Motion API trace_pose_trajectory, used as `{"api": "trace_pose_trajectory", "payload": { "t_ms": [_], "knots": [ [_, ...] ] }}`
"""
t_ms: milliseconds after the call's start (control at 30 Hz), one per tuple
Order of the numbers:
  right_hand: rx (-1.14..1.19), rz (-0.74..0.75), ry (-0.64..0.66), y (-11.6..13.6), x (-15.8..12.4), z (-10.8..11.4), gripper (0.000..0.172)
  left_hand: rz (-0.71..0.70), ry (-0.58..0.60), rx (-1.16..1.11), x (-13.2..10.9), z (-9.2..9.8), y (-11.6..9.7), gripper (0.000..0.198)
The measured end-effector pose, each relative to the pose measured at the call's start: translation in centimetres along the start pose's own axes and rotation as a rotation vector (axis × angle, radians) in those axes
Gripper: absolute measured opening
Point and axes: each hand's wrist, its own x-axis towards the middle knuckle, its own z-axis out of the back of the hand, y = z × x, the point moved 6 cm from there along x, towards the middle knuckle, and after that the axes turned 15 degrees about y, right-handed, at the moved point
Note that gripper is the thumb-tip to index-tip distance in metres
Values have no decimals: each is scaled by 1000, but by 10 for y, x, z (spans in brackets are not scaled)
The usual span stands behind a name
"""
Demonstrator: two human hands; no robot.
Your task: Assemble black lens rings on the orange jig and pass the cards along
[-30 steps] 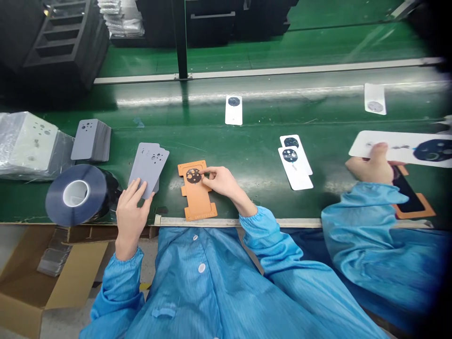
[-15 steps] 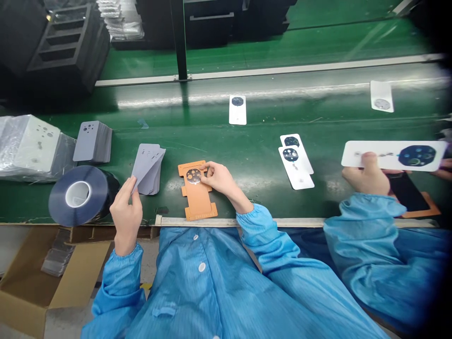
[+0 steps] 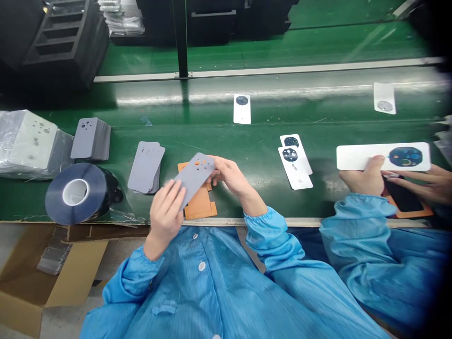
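Observation:
A grey card (image 3: 192,181) with several round holes at its far end is in my left hand (image 3: 167,212), the fingers lying on top. My right hand (image 3: 231,176) is closed at the card's upper right corner; its fingertips are partly hidden behind the edge. Beneath the card lies an orange jig (image 3: 201,209), mostly covered; its printed front edge shows. Left of my hands sits a loose stack of grey cards (image 3: 145,167), slightly fanned.
Further left are another grey card stack (image 3: 86,139), a film roll (image 3: 58,197) and a wrapped pile (image 3: 33,146). White cards (image 3: 294,172) with dark camera patches lie to the right. A co-worker's hands hold a white card (image 3: 363,157) at far right. An open carton (image 3: 74,278) stands below.
My left hand has lifted a grey card off the stack and carried it right, over the orange jig. My right hand has shifted slightly right, off the jig's dark round patch to the card's corner.

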Motion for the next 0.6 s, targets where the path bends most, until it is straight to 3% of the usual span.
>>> {"api": "trace_pose_trajectory", "payload": {
  "t_ms": [133, 233, 467, 600],
  "knots": [
    [-71, 52, -44, 18, 4, -5, 59, 35, 105, 9, -7, -36, -20, 58],
    [-165, 75, 56, 20, 14, -10, 54, 61, 192, 19, -15, -54, -26, 48],
    [-513, 177, 193, 14, 26, -19, 38, 67, 317, -21, -32, -72, -25, 45],
    [-709, 229, 148, 9, 22, -18, 37, 44, 319, -18, -41, -75, -25, 41]
  ]
}}
